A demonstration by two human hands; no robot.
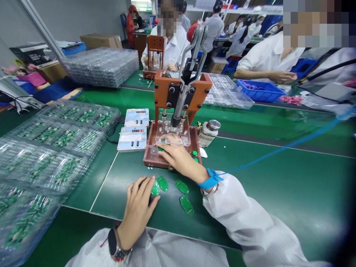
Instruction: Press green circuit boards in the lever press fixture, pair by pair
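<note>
My left hand [139, 207] rests low over the table, its fingers and thumb curved around a small green circuit board [155, 188]. Three more boards lie close by: one green board [162, 183] beside my fingertips, another [182, 186] to the right, and a third [186, 205] nearer to me. My right hand [178, 157], with a blue wrist strap [210, 179], reaches into the orange toggle press [182, 91]. Its fingers are partly behind the clear plate [183, 138], closed at a green board [160, 149] on the press bed.
Stacked clear trays [52, 144] of green boards fill the left side. Two counter boxes [132, 139] stand left of the press, a metal-capped bottle [209, 133] right of it. Green buttons [194, 153] sit on the base. Co-workers sit across the bench near a blue bin [260, 92].
</note>
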